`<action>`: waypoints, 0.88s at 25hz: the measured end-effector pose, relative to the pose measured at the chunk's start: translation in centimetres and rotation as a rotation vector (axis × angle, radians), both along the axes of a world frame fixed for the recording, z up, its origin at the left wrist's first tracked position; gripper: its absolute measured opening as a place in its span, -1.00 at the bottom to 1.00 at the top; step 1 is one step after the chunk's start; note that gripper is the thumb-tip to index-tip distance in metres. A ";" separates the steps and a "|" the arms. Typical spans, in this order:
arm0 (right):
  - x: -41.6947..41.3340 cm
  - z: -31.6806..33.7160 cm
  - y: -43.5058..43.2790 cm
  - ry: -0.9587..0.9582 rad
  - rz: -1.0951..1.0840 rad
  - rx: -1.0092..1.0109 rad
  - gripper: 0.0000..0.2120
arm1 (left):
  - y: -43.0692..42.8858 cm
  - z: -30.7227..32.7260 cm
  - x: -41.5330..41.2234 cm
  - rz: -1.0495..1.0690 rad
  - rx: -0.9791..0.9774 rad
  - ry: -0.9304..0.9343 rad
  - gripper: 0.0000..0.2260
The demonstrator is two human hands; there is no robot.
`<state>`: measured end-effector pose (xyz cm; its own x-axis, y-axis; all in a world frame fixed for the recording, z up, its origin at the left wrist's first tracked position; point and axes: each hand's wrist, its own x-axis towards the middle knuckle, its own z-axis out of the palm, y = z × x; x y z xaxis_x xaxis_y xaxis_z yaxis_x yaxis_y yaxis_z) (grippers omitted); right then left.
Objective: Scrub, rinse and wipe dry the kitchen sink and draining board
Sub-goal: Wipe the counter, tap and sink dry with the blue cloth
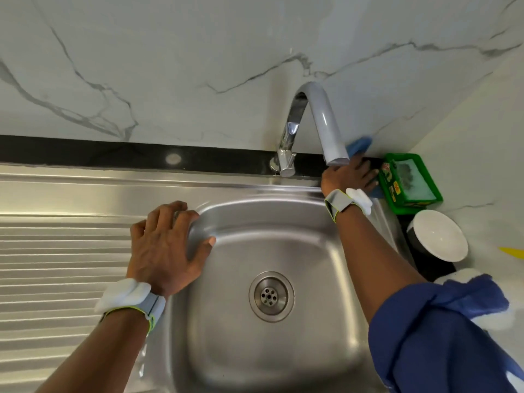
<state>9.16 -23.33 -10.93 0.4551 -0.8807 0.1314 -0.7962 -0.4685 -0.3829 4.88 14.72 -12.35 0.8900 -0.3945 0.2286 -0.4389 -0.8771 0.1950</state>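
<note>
Blue cloth (360, 144) mostly hidden under right hand (350, 177) and behind curved chrome tap spout (323, 120); only top and lower corner show. Near rim of stainless steel sink (283, 245) cut off by frame bottom; ribbed steel draining board (62, 251) cut off at left. Cloth at back right rim corner, tight between spout and green plastic tub (388, 180), just beside tub. Right hand fingers spread flat, pressing cloth. Left hand (167, 245) splayed, holding nothing, resting on basin's back left rim, thumb over edge.
</note>
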 end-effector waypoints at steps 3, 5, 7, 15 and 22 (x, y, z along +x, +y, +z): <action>0.1 -0.3 3.1 0.122 0.166 -0.004 -0.42 | -0.3 0.1 0.1 -0.001 0.010 0.009 -0.48; -0.5 -1.2 6.8 0.037 0.489 -0.156 -0.46 | -0.3 0.2 0.1 0.004 0.015 0.015 -0.49; -1.1 -1.6 6.7 0.001 0.747 -0.193 -0.54 | -0.2 0.1 0.0 0.003 0.023 0.006 -0.49; -1.9 -1.9 0.4 0.132 0.291 -0.101 -0.54 | 0.0 0.1 0.2 0.008 0.015 0.022 -0.50; -2.3 -2.9 -0.7 0.095 0.790 -0.338 -0.49 | -0.1 -0.1 0.2 0.016 0.011 0.018 -0.56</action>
<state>6.91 -24.03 -13.79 0.9398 -0.2223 0.2597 -0.2110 -0.9749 -0.0711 5.09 14.65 -12.44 0.9001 -0.3827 0.2082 -0.4214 -0.8860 0.1935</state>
